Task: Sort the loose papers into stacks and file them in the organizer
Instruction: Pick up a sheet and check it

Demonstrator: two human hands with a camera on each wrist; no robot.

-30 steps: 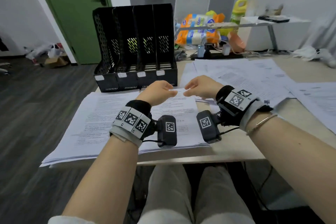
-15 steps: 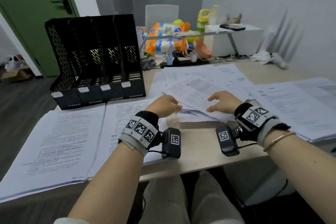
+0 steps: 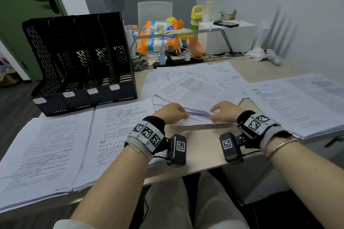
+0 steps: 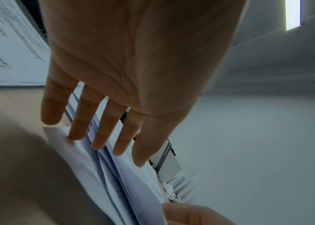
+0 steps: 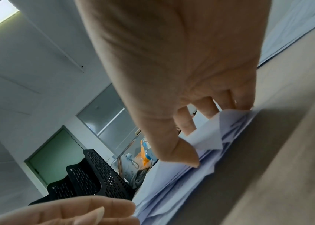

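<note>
A messy pile of loose papers (image 3: 195,91) lies fanned out on the desk's middle. Both hands are at its near edge. My left hand (image 3: 173,112) reaches in with straight fingers (image 4: 98,137), their tips touching the sheets' edges. The thumb and curled fingers of my right hand (image 3: 222,112) pinch a lifted sheet corner (image 5: 206,135). The black four-slot organizer (image 3: 80,65) stands at the desk's back left with empty slots.
Two squared paper stacks (image 3: 46,150) (image 3: 119,117) lie side by side at front left. Another stack (image 3: 297,102) fills the right side. Bags, bottles, cables and a white box (image 3: 229,37) crowd the back. The desk's front edge (image 3: 195,165) is bare.
My view swung right. Both hands left the left stacks and moved to the loose pile. The right hand now pinches a sheet corner.
</note>
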